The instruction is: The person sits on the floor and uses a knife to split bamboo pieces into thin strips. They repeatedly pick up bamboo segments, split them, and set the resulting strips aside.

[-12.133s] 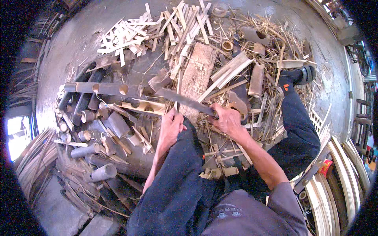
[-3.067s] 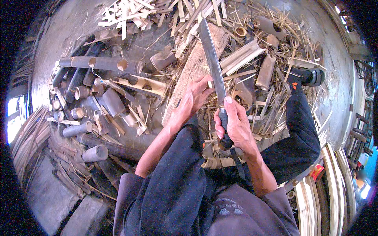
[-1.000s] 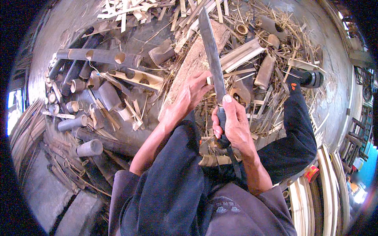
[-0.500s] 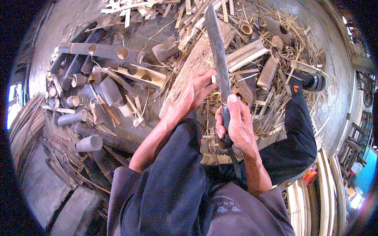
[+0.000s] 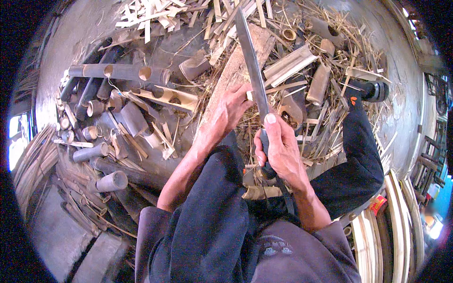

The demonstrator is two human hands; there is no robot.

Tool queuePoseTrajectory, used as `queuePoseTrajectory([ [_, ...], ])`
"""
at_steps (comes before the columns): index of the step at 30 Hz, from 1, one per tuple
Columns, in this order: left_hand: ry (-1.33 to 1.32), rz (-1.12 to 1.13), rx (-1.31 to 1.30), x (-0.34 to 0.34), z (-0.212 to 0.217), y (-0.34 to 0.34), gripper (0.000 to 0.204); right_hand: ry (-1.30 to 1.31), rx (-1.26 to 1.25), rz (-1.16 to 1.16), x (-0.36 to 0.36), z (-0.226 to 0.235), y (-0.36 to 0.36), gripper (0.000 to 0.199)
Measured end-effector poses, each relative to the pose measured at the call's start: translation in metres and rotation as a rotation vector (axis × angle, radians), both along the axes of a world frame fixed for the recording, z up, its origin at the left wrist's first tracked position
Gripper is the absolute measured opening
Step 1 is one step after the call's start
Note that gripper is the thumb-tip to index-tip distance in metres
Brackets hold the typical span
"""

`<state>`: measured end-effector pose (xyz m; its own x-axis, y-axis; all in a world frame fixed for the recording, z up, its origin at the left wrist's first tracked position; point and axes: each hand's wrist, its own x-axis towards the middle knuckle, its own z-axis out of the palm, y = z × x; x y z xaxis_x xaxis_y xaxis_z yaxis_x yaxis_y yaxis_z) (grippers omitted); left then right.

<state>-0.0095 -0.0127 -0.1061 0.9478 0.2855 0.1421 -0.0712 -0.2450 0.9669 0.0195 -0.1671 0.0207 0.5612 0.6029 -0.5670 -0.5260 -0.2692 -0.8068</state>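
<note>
My right hand [image 5: 282, 148] is wrapped around the dark handle of a machete [image 5: 255, 61], thumb laid along the base of the blade. The long grey blade points up and away, tilted slightly left. Close to its left side, my left hand [image 5: 232, 107] is closed with fingers pinched on a small pale bamboo piece [image 5: 250, 95]. Most of that piece is hidden by the fingers and the blade. Under and beyond the left hand lies a thick, rough wooden plank [image 5: 230, 70].
Split bamboo [image 5: 290, 65], a bamboo tube [image 5: 319, 85] and shavings litter the floor around the plank. Dark bamboo poles [image 5: 122, 71] with cut holes lie left. Pale strips [image 5: 151, 12] are heaped at the far side; long split lengths [image 5: 367, 240] rest near right.
The machete and my right hand have shifted slightly left. My left hand moved a little left too, still pinching the small piece; the whole view has shifted slightly.
</note>
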Motion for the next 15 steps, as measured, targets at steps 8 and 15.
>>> queuePoseTrajectory([
  [8,0.039,0.032,0.234,-0.001,0.017,0.003,0.027,-0.086,0.043,0.062,-0.002,-0.016,0.002,0.047],
  [15,0.133,0.12,0.247,-0.004,0.007,0.001,0.024,-0.32,-0.036,0.095,-0.004,-0.02,0.006,0.046],
])
